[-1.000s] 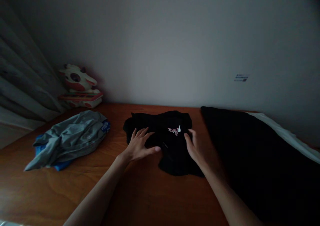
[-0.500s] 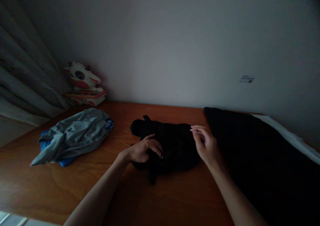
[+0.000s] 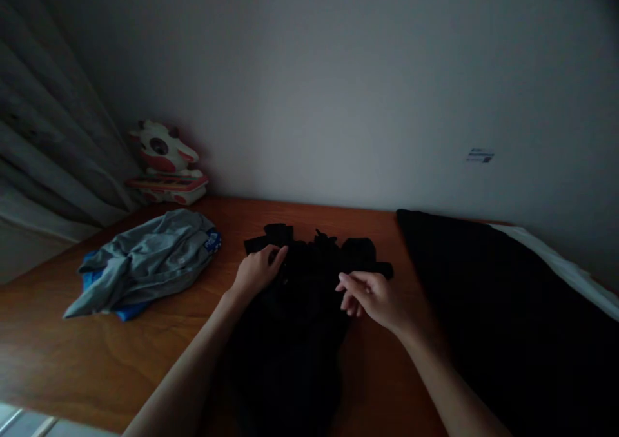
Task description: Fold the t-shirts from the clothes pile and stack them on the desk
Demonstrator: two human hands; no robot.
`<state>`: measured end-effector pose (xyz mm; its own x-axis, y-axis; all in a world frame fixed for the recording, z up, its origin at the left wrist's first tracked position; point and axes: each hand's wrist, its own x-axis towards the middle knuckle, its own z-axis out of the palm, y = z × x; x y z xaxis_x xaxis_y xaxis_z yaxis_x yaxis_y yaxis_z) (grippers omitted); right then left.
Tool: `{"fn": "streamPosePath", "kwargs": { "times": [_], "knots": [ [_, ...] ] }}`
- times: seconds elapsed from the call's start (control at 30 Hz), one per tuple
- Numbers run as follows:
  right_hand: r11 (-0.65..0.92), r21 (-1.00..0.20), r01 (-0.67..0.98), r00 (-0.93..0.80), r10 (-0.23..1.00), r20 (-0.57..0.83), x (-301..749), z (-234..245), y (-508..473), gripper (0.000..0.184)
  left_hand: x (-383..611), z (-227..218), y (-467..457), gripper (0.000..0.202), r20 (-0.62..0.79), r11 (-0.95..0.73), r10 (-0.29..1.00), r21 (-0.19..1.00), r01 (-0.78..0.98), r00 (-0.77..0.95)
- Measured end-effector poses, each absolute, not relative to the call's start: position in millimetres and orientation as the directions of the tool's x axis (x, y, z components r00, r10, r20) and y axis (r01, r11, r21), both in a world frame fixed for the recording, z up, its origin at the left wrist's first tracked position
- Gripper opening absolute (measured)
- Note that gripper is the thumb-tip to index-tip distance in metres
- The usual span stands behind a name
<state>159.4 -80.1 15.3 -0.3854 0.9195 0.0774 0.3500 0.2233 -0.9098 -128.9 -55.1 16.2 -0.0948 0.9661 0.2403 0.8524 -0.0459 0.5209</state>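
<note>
No words or numbers could be read. Well to the right of the cow toy [image 3: 164, 150], a label [image 3: 480, 155] on the wall [image 3: 329, 95] bore small bluish lines, too blurred to decipher; in front of the toy, the grey garment's [image 3: 149, 253] blue patch [image 3: 213, 240] showed illegible pale marks.

Passable over the counter [image 3: 232, 225] behind the black garment [image 3: 290, 340] and between it and the grey garment [image 3: 159, 256]; blocked rearward by the wall [image 3: 329, 102], rightward by the broad black cloth [image 3: 512, 308].
</note>
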Motion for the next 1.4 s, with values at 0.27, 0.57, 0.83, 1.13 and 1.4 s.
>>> {"fn": "streamPosePath", "kwargs": {
  "times": [0.27, 0.57, 0.83, 1.13, 1.4],
  "knots": [
    [0.421, -0.404, 0.812, -0.187, 0.843, 0.503, 174, -2, -62, 0.038, -124, 8, -61, 0.066, 0.157, -0.381, 0.92, 0.576, 0.723, 0.359],
    [0.186, -0.628, 0.756, -0.194, 0.979, 0.057, 206, 19, -61, 0.066, -132, 9, -55, 0.066, 0.327, -0.107, 0.944, 0.203, 0.973, 0.035],
    [0.442, -0.44, 0.782, -0.239, 0.864, 0.443, 194, -8, -51, 0.056, -122, 8, -58, 0.071, 0.157, -0.039, 0.988, 0.212, 0.977, 0.005],
    [0.152, -0.31, 0.938, 0.024, 0.868, 0.497, 220, 1, -46, 0.024, -142, 16, -54, 0.03, 0.171, -0.058, 0.985, 0.115, 0.992, 0.038],
    [0.153, -0.133, 0.979, -0.037, 0.78, 0.625, 226, 5, -50, 0.042, -147, 36, -61, 0.054, 0.173, 0.212, 0.959, 0.096, 0.973, -0.226]
  ]
}}
